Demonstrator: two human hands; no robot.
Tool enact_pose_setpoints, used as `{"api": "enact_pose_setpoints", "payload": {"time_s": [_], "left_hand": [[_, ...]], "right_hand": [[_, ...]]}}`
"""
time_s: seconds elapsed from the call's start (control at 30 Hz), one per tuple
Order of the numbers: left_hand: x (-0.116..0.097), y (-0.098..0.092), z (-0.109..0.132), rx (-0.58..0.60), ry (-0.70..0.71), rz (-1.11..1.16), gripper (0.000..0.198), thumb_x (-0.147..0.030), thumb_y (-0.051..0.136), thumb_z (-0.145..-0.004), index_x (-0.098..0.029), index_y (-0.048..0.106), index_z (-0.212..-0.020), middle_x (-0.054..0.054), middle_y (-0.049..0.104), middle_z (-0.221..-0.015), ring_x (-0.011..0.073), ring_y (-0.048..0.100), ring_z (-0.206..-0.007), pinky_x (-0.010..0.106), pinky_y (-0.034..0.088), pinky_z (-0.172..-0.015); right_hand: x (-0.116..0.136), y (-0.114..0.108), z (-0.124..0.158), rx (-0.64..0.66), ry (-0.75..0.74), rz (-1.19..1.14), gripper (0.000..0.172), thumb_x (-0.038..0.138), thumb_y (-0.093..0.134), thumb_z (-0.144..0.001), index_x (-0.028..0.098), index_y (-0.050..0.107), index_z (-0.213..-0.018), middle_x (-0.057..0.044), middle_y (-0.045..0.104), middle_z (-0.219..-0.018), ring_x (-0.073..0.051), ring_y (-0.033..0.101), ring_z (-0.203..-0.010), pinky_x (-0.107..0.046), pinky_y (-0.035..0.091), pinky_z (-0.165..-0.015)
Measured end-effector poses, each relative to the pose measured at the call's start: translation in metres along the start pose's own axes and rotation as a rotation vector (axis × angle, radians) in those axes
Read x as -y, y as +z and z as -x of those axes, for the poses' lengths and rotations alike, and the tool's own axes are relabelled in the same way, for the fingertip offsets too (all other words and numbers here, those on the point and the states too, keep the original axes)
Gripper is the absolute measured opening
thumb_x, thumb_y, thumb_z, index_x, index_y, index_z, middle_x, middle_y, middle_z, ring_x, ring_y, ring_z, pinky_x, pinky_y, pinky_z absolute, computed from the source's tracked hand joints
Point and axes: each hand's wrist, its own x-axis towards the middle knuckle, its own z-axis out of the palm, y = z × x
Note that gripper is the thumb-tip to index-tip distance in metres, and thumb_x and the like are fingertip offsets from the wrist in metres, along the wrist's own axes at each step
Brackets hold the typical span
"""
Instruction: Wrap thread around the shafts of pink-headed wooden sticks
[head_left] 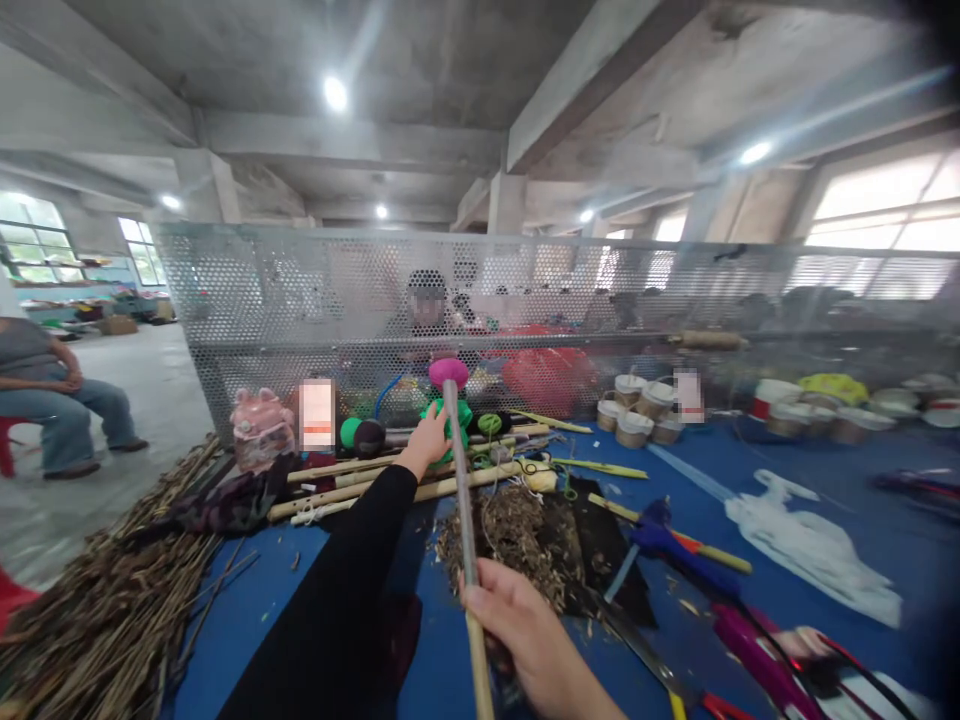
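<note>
My right hand (pixel 525 625) sits low in the middle of the frame, fingers wrapped tight around a long thin stick (pixel 466 520) that rises from the bottom edge up toward the centre. The lower part of the stick is pale bamboo, the upper part looks grey, and it ends in a round magenta cap (pixel 448 373) just above the middle of the picture. My left hand (pixel 429 440), at the end of a black sleeve (pixel 337 600), reaches forward to the centre of the frame; its fingers curl around a green piece (pixel 459 418) just beside the stick's upper end, though I cannot tell how firmly they press on it. Under both arms lies a blue table (pixel 750 500). Just beyond my right hand there is a heap of brown shavings (pixel 517 540) on a dark sheet. Several pale bamboo rods (pixel 390 485) lie across the table left of centre, near my left wrist. A pile of dry twigs (pixel 112 600) fills the lower left. A pink pig-shaped toy (pixel 261 425) stands at the left of the table's far edge, and small round tubs (pixel 637 410) stand right of centre. A white plastic bag (pixel 817 550) lies at right. A perforated metal screen (pixel 300 290) runs across the back, with a person (pixel 427 305) dimly behind it. Another person (pixel 52 400) sits at the far left edge.
</note>
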Motion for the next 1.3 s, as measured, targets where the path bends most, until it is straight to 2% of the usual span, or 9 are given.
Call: {"api": "enact_pose_setpoints", "payload": {"time_s": [0.13,0.27,0.4,0.6,0.73,0.93,1.1,1.2,1.3], "left_hand": [[0.027,-0.017,-0.01,-0.028,-0.082,-0.026,0.026,-0.017,0.045,-0.078,-0.013,0.057,-0.101,0.014,0.058,-0.101,0.021,0.055,-0.094,0.028,0.039,-0.084],[0.077,-0.063,-0.002,-0.161,-0.294,-0.082,0.033,-0.014,0.033,-0.082,-0.003,0.052,-0.107,0.024,0.052,-0.106,0.0268,0.054,-0.098,0.035,0.039,-0.081],[0.104,-0.093,0.017,-0.152,-0.301,-0.068,0.031,-0.019,0.042,-0.079,-0.004,0.057,-0.102,0.02,0.058,-0.102,0.0262,0.053,-0.1,0.033,0.038,-0.084],[0.073,-0.072,0.032,0.034,-0.053,0.093,0.025,-0.02,0.051,-0.076,-0.017,0.065,-0.097,0.005,0.064,-0.101,0.0163,0.055,-0.096,0.022,0.038,-0.086],[0.052,-0.059,0.036,0.133,-0.012,0.18,0.023,-0.027,0.052,-0.08,-0.015,0.062,-0.097,0.006,0.063,-0.095,0.0157,0.058,-0.086,0.031,0.044,-0.08],[0.038,-0.063,0.053,-0.007,-0.104,0.252,0.025,-0.021,0.048,-0.081,-0.014,0.058,-0.103,0.01,0.054,-0.117,0.0193,0.048,-0.109,0.034,0.033,-0.095],[0.026,-0.071,0.121,-0.083,-0.284,0.318,0.036,-0.034,0.041,-0.083,-0.009,0.056,-0.103,0.013,0.064,-0.093,0.0205,0.059,-0.087,0.029,0.042,-0.077],[0.016,-0.074,0.183,0.061,-0.327,0.424,0.059,-0.058,0.025,-0.081,-0.011,0.06,-0.08,0.006,0.061,-0.057,0.0152,0.056,-0.046,0.024,0.041,-0.048],[0.004,-0.076,0.237,0.374,-0.367,0.686,0.063,-0.071,0.03,-0.07,-0.013,0.055,-0.064,0.002,0.052,-0.045,0.0121,0.047,-0.035,0.022,0.031,-0.036]], "right_hand": [[-0.004,0.0,-0.002,-0.024,0.036,-0.024,0.04,0.055,0.057,-0.069,0.016,0.051,-0.076,0.006,0.033,-0.051,-0.004,0.021,-0.04,-0.018,0.011,-0.037],[-0.01,0.004,-0.005,-0.012,0.074,-0.03,0.039,0.054,0.057,-0.069,0.017,0.048,-0.074,0.008,0.028,-0.048,-0.004,0.015,-0.039,-0.018,0.008,-0.036],[-0.015,0.013,-0.008,0.016,0.067,-0.042,0.039,0.054,0.058,-0.068,0.018,0.044,-0.07,0.009,0.027,-0.048,-0.004,0.015,-0.039,-0.018,0.008,-0.036],[-0.02,0.029,-0.01,0.037,0.001,-0.02,0.041,0.056,0.061,-0.063,0.017,0.047,-0.068,0.007,0.03,-0.047,-0.004,0.019,-0.039,-0.018,0.012,-0.038],[-0.024,0.031,-0.012,0.011,-0.023,0.003,0.04,0.055,0.061,-0.064,0.017,0.048,-0.069,0.007,0.031,-0.048,-0.004,0.019,-0.04,-0.019,0.013,-0.039],[-0.033,0.026,-0.017,0.032,-0.015,0.034,0.041,0.055,0.057,-0.066,0.017,0.043,-0.07,0.009,0.028,-0.047,-0.004,0.016,-0.039,-0.02,0.011,-0.039],[-0.035,0.033,-0.018,0.032,0.02,0.08,0.035,0.05,0.055,-0.068,0.018,0.041,-0.065,0.01,0.027,-0.044,-0.004,0.016,-0.038,-0.021,0.011,-0.04],[-0.035,0.039,-0.022,0.03,0.053,0.102,0.029,0.043,0.053,-0.07,0.017,0.042,-0.062,0.009,0.028,-0.043,-0.005,0.017,-0.038,-0.021,0.012,-0.04],[-0.04,0.043,-0.029,0.027,0.054,0.19,0.024,0.037,0.053,-0.07,0.016,0.047,-0.06,0.008,0.032,-0.042,-0.005,0.022,-0.039,-0.021,0.015,-0.041]]}}
